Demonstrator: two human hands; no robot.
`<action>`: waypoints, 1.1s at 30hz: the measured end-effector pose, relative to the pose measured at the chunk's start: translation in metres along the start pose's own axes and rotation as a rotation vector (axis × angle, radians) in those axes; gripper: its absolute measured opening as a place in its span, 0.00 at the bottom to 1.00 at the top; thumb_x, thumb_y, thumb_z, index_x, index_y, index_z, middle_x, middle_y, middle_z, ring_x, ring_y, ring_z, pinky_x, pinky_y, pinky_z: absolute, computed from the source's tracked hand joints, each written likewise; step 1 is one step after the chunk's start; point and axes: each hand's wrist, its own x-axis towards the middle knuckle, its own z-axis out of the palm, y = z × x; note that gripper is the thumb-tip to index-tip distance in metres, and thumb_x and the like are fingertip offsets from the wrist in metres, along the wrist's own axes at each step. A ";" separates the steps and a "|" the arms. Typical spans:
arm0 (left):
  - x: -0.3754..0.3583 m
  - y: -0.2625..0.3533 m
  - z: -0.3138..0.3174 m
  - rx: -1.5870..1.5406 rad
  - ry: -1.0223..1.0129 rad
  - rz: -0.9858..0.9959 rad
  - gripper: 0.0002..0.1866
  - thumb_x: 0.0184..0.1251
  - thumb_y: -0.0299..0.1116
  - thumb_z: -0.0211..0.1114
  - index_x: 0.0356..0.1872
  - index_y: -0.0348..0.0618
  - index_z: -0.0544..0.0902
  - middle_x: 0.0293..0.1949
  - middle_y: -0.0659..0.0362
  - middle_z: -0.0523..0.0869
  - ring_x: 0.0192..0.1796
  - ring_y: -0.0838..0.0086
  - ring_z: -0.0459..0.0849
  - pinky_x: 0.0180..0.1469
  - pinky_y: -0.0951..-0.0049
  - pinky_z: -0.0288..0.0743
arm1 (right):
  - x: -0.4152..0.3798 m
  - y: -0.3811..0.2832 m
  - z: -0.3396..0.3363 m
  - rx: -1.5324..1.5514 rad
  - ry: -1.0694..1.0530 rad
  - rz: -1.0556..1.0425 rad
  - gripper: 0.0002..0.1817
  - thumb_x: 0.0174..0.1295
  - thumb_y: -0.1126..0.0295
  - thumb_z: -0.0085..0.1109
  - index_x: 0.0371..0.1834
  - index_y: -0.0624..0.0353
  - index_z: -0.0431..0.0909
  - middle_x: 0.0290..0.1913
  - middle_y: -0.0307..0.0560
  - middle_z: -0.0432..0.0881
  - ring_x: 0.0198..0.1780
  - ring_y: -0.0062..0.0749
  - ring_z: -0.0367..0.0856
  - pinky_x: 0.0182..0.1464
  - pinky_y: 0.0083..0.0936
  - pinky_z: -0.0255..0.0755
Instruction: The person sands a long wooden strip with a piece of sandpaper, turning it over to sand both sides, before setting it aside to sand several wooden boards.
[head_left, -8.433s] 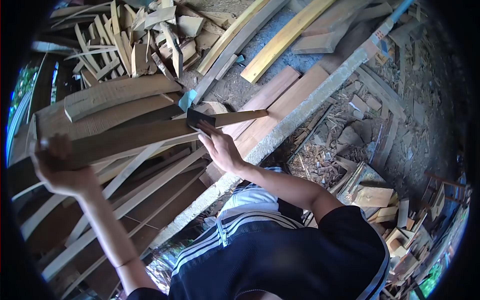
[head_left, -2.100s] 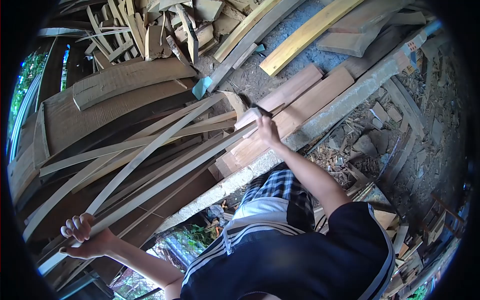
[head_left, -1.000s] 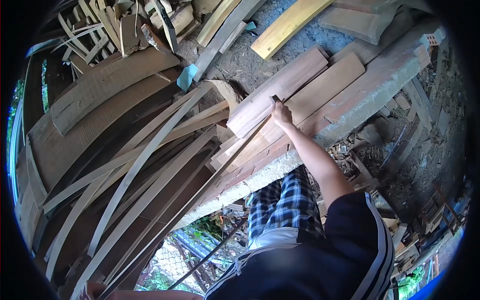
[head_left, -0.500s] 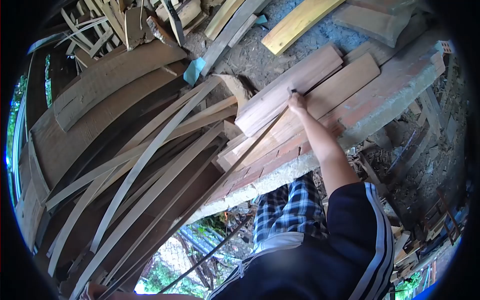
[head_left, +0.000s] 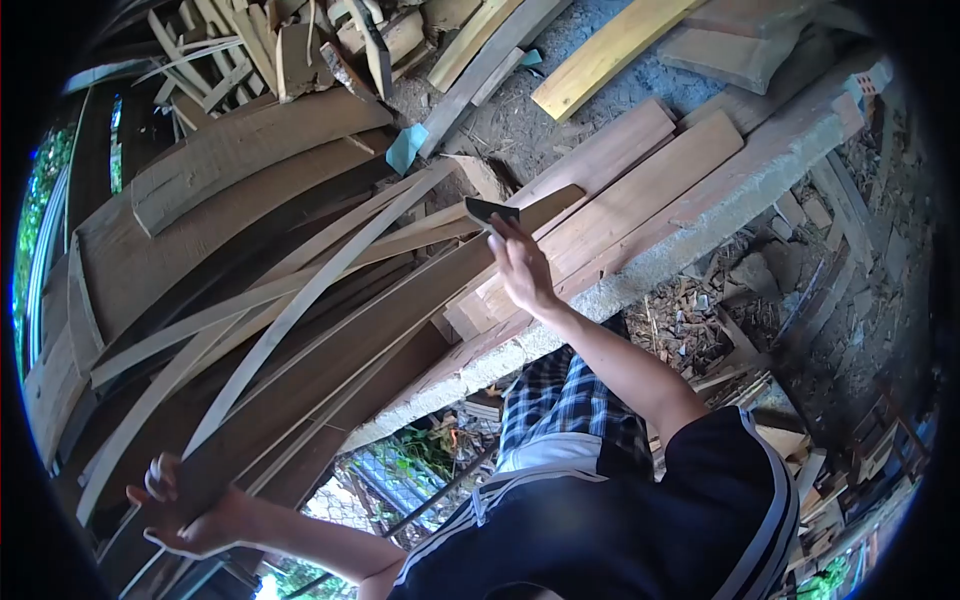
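Observation:
A long, narrow, dark wooden plank [head_left: 350,335] runs from the lower left up to the middle, its broad face showing. At its lower end my left hand [head_left: 195,515] supports the plank, with the fingers around one edge and the thumb apart. My right hand [head_left: 522,268] is closed on a small dark flat piece [head_left: 490,213] whose kind I cannot make out; it is over the plank's upper end. Beneath that end lie light wooden boards [head_left: 660,180] on a low brick ledge [head_left: 715,235].
Thin curved wood strips [head_left: 330,270] lean to the left, beside wide curved planks [head_left: 250,150]. A yellowish board [head_left: 610,55] rests on the ground at the back. Wood scraps [head_left: 700,330] cover the ground beyond the ledge on the right.
The plank has turned from edge-on to show its broad face. My right hand has moved left and toward me with the dark piece; my left hand has risen further into view.

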 end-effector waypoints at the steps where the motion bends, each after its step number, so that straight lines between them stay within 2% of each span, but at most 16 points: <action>1: -0.017 -0.021 0.026 0.147 0.159 0.079 0.21 0.65 0.42 0.52 0.46 0.30 0.73 0.25 0.56 0.69 0.30 0.67 0.72 0.38 0.67 0.69 | 0.010 -0.008 -0.014 -0.005 -0.215 0.242 0.19 0.71 0.60 0.44 0.48 0.63 0.78 0.51 0.58 0.80 0.51 0.53 0.79 0.53 0.38 0.74; 4: -0.070 -0.086 0.074 0.419 0.259 0.042 0.19 0.68 0.46 0.49 0.44 0.40 0.74 0.21 0.63 0.63 0.25 0.76 0.64 0.29 0.78 0.61 | 0.031 0.037 -0.010 -0.026 -0.421 0.587 0.21 0.72 0.59 0.41 0.48 0.68 0.76 0.41 0.63 0.81 0.37 0.50 0.81 0.40 0.41 0.73; 6: -0.080 -0.102 0.066 0.145 0.158 -0.106 0.16 0.68 0.47 0.48 0.41 0.46 0.75 0.18 0.66 0.61 0.20 0.80 0.59 0.24 0.79 0.58 | 0.038 0.035 0.008 0.013 0.224 -0.124 0.23 0.72 0.57 0.39 0.47 0.68 0.76 0.33 0.57 0.82 0.27 0.47 0.80 0.32 0.40 0.72; 8: -0.073 -0.106 0.074 0.156 0.163 -0.101 0.15 0.68 0.46 0.48 0.38 0.47 0.75 0.17 0.67 0.61 0.19 0.81 0.58 0.23 0.80 0.56 | 0.035 -0.042 -0.052 0.088 -0.689 0.649 0.23 0.72 0.60 0.39 0.58 0.68 0.71 0.51 0.60 0.79 0.51 0.45 0.79 0.53 0.35 0.71; 9: -0.074 -0.106 0.079 0.173 0.185 -0.104 0.14 0.68 0.45 0.47 0.36 0.48 0.74 0.17 0.67 0.61 0.19 0.83 0.56 0.22 0.81 0.55 | 0.002 -0.034 -0.028 0.343 -0.185 0.240 0.21 0.72 0.61 0.41 0.59 0.65 0.71 0.58 0.58 0.75 0.60 0.44 0.73 0.61 0.35 0.67; 13: -0.070 -0.108 0.094 0.178 0.162 -0.104 0.12 0.68 0.42 0.47 0.34 0.48 0.75 0.17 0.68 0.62 0.17 0.83 0.56 0.22 0.81 0.55 | -0.001 -0.051 -0.044 0.266 -0.185 -0.135 0.20 0.72 0.62 0.41 0.58 0.64 0.72 0.62 0.55 0.72 0.64 0.46 0.70 0.65 0.33 0.65; 16: -0.069 -0.107 0.103 0.157 0.133 -0.114 0.12 0.68 0.42 0.47 0.34 0.48 0.75 0.18 0.67 0.64 0.18 0.83 0.57 0.22 0.81 0.56 | 0.037 -0.005 -0.061 0.053 -0.546 0.416 0.19 0.73 0.62 0.36 0.58 0.57 0.73 0.27 0.49 0.81 0.27 0.30 0.80 0.26 0.27 0.73; 18: -0.069 -0.109 0.110 0.185 0.072 -0.067 0.12 0.68 0.41 0.46 0.34 0.47 0.75 0.18 0.66 0.65 0.18 0.83 0.57 0.22 0.81 0.56 | 0.021 0.065 -0.023 0.136 -0.164 0.273 0.20 0.74 0.60 0.34 0.59 0.54 0.72 0.13 0.37 0.70 0.14 0.20 0.65 0.12 0.21 0.56; 20: -0.066 -0.109 0.116 0.195 0.152 -0.076 0.12 0.68 0.41 0.45 0.34 0.46 0.74 0.18 0.66 0.65 0.18 0.82 0.57 0.22 0.80 0.57 | 0.029 -0.001 -0.053 0.214 -0.323 0.275 0.19 0.74 0.61 0.37 0.56 0.61 0.72 0.16 0.39 0.71 0.15 0.23 0.67 0.13 0.23 0.58; 21: -0.064 -0.109 0.112 0.218 0.135 -0.092 0.12 0.66 0.42 0.47 0.33 0.46 0.75 0.19 0.65 0.65 0.20 0.79 0.61 0.24 0.79 0.59 | 0.024 -0.024 -0.054 0.251 -0.467 0.379 0.17 0.71 0.66 0.43 0.57 0.63 0.71 0.27 0.45 0.76 0.21 0.27 0.73 0.16 0.25 0.65; 23: -0.054 -0.106 0.089 0.114 -0.101 -0.179 0.12 0.63 0.41 0.48 0.33 0.45 0.75 0.20 0.63 0.67 0.23 0.75 0.66 0.27 0.76 0.67 | 0.009 -0.071 -0.052 0.120 -0.167 -0.304 0.18 0.63 0.72 0.53 0.57 0.64 0.72 0.54 0.56 0.76 0.54 0.43 0.77 0.52 0.34 0.77; 26: -0.055 -0.115 0.109 0.277 0.126 -0.090 0.13 0.65 0.41 0.46 0.34 0.43 0.72 0.19 0.63 0.66 0.20 0.78 0.62 0.23 0.79 0.63 | 0.017 -0.108 -0.081 0.422 -0.278 -0.281 0.18 0.63 0.73 0.55 0.56 0.66 0.72 0.58 0.57 0.73 0.63 0.48 0.70 0.67 0.35 0.65; 28: -0.054 -0.115 0.114 0.393 0.232 -0.083 0.13 0.66 0.41 0.44 0.35 0.42 0.72 0.21 0.60 0.68 0.23 0.74 0.67 0.27 0.77 0.70 | 0.024 -0.079 -0.068 0.462 -0.287 -0.093 0.18 0.64 0.73 0.52 0.57 0.65 0.70 0.58 0.56 0.73 0.60 0.47 0.73 0.63 0.35 0.68; 30: -0.056 -0.122 0.141 0.501 0.417 -0.036 0.14 0.66 0.41 0.43 0.34 0.42 0.71 0.20 0.61 0.67 0.23 0.75 0.66 0.27 0.77 0.69 | 0.038 -0.030 -0.062 0.385 -0.390 0.348 0.17 0.70 0.68 0.44 0.57 0.64 0.70 0.47 0.55 0.79 0.34 0.40 0.82 0.33 0.30 0.80; 32: -0.054 -0.121 0.131 0.485 0.372 -0.059 0.13 0.66 0.41 0.43 0.34 0.42 0.71 0.20 0.62 0.65 0.22 0.76 0.65 0.26 0.77 0.67 | 0.047 0.055 -0.030 0.058 -0.592 0.444 0.16 0.72 0.64 0.40 0.53 0.62 0.72 0.34 0.54 0.80 0.27 0.28 0.80 0.22 0.28 0.73; 33: -0.053 -0.118 0.126 0.470 0.321 -0.076 0.13 0.66 0.41 0.43 0.33 0.42 0.71 0.20 0.62 0.64 0.22 0.76 0.63 0.26 0.77 0.65 | 0.048 0.065 -0.030 0.317 -0.180 0.201 0.17 0.73 0.62 0.40 0.50 0.63 0.74 0.32 0.55 0.81 0.28 0.31 0.81 0.26 0.31 0.73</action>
